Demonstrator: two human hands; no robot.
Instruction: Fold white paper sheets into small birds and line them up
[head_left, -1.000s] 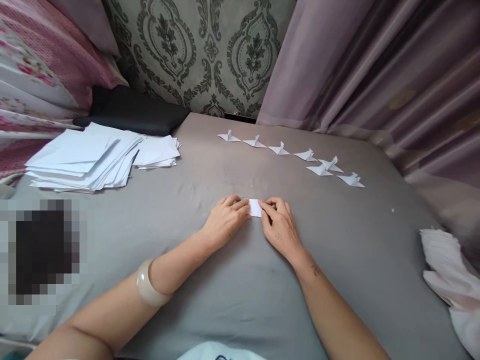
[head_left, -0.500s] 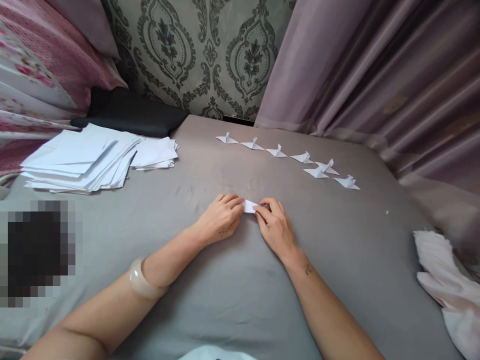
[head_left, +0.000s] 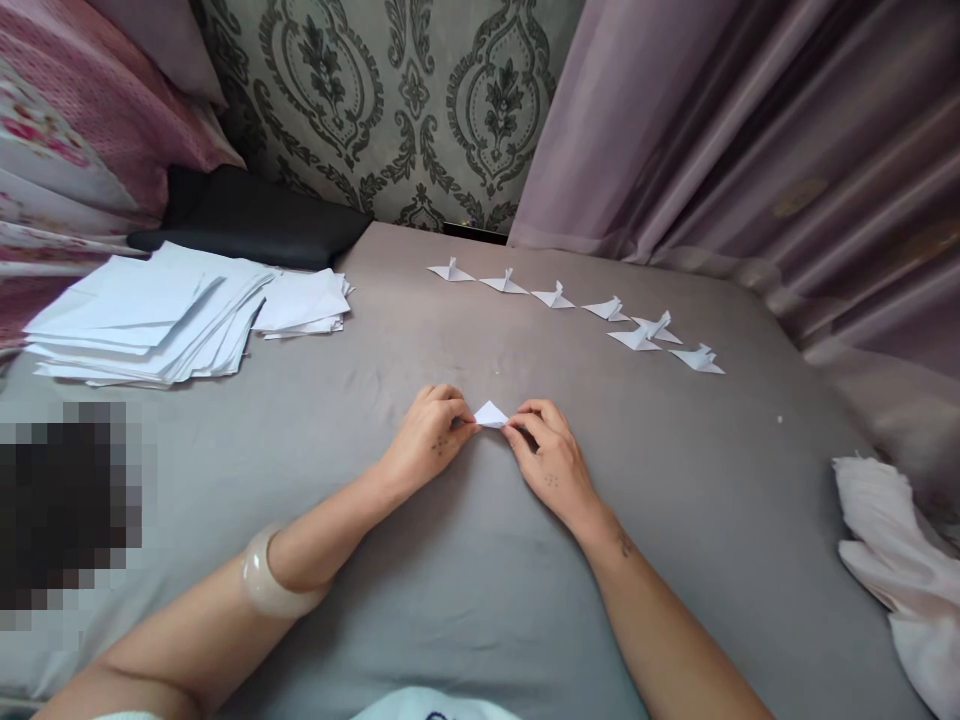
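A small white folded paper (head_left: 491, 414), triangular with its peak pointing away from me, is held low over the grey sheet. My left hand (head_left: 433, 432) pinches its left corner between thumb and fingers. At the right corner, my right hand (head_left: 550, 450) has a matching pinch. Beyond my hands, several folded paper birds (head_left: 555, 297) stand in a slanting row, two of them overlapping near the right end.
Stacked white paper sheets (head_left: 142, 310) lie at the left, with a smaller paper stack (head_left: 304, 300) beside them. Behind is a black cloth (head_left: 255, 215). Purple curtains (head_left: 675, 130) hang at the right above a crumpled white cloth (head_left: 892, 540). A pixelated patch covers the left edge.
My left hand has shifted slightly left, from over the paper to its corner. The paper now shows as a whole triangle. The view has tilted a little.
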